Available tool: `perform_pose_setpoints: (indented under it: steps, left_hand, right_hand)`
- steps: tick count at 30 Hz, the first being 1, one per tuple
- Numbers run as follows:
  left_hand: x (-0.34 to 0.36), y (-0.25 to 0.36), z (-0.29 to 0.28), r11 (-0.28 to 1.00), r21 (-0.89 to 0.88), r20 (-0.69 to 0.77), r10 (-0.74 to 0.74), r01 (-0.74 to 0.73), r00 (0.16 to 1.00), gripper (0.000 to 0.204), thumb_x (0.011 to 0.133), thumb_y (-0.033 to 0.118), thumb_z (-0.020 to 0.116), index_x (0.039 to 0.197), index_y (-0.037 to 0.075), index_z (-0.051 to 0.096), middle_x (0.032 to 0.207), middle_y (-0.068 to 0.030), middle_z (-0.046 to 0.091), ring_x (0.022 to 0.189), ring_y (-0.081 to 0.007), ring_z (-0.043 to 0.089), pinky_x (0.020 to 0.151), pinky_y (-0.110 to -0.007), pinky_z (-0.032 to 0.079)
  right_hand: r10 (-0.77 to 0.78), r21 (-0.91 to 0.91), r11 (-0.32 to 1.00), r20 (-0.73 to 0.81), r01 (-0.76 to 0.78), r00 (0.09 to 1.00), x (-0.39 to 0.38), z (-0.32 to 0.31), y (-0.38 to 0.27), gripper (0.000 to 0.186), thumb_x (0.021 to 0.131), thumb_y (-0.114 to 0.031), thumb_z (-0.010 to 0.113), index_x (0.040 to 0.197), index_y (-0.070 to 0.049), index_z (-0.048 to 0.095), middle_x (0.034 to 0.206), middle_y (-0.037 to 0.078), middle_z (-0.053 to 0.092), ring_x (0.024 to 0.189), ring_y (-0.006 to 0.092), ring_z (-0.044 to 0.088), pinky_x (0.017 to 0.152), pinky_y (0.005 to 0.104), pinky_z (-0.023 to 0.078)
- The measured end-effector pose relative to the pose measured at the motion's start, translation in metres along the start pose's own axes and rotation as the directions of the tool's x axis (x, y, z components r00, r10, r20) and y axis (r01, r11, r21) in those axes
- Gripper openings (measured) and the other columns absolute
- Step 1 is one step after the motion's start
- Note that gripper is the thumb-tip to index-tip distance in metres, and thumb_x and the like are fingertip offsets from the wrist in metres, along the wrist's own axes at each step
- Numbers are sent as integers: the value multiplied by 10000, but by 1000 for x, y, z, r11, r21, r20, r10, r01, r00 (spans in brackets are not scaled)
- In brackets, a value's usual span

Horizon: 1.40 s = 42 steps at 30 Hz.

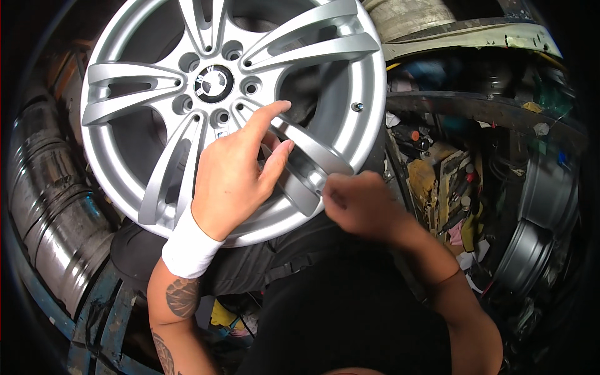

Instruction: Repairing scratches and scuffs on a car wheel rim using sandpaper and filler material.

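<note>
Silver wheel [370,128] is found over the lap [240,269]. Left hand's [228,178] thumb and forefinger are parted; right hand [365,203] is curled, contents indeterminable. Firm wheel support and light spoke [312,147] contact are advised.

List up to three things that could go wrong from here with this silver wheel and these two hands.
The blurred right hand is close to the outer end of a spoke, so its knuckles might knock the metal.

The valve stem stands exposed on the rim and could perhaps be bumped.

The left hand has thumb and forefinger apart over the wheel; a poor hold might let it slip.
</note>
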State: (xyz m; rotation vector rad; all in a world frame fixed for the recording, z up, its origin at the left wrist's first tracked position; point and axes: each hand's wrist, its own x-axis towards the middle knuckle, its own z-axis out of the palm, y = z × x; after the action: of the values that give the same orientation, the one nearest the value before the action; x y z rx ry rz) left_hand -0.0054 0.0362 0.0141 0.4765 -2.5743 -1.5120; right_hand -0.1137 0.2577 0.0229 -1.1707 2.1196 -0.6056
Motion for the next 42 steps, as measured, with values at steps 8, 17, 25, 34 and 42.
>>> perform_pose_setpoints:
  steps: [8, 17, 25, 34, 42]
  left_hand:
    - [-1, -2, 0, 999, 44, -3, 23, -23, 1000, 477, 954, 90, 744, 1412, 100, 610, 849, -116, 760, 571, -194, 691, 533, -303, 495]
    - [1, 0, 0, 999, 40, -9, 21, -21, 1000, 444, 940, 138, 735, 1362, 94, 604, 778, -106, 718, 673, -339, 708, 618, -433, 533]
    - [-1, 2, 0, 998, 59, 10, -6, 5, 1000, 430, 944, 150, 732, 1353, 99, 608, 770, -112, 726, 687, -343, 719, 624, -434, 541]
    - [-2, 2, 1, 993, 111, 30, 29, -32, 999, 299, 941, 165, 731, 1229, 99, 684, 727, -127, 716, 685, -349, 718, 634, -440, 553]
    - [-7, 1, -1, 992, 129, 293, -23, -15, 956, 223, 915, 73, 664, 1119, 53, 751, 745, -191, 691, 639, -371, 675, 628, -429, 532]
  right_hand:
    - [30, -209, 977, -5, -31, 1000, -2, -1, -7, 183, 970, -167, 667, 840, -62, 593, 685, 175, 650, 658, 407, 682, 598, 501, 522]
    - [-38, -129, 991, 11, 39, 999, -4, 9, -5, 103, 922, -125, 703, 883, -69, 626, 712, 165, 665, 679, 390, 695, 599, 475, 540]
    - [-57, -56, 997, -54, 54, 997, -4, 7, -3, 109, 881, -85, 730, 898, -80, 622, 679, 139, 649, 644, 360, 701, 580, 459, 532]
    - [-17, -11, 1000, -39, 16, 999, 0, 1, 4, 120, 868, -93, 744, 911, -81, 634, 658, 106, 641, 640, 326, 703, 587, 424, 528]
    - [13, 35, 999, 13, -13, 1000, 0, -7, -6, 114, 921, -124, 709, 888, -68, 615, 673, 148, 642, 667, 374, 695, 608, 486, 517]
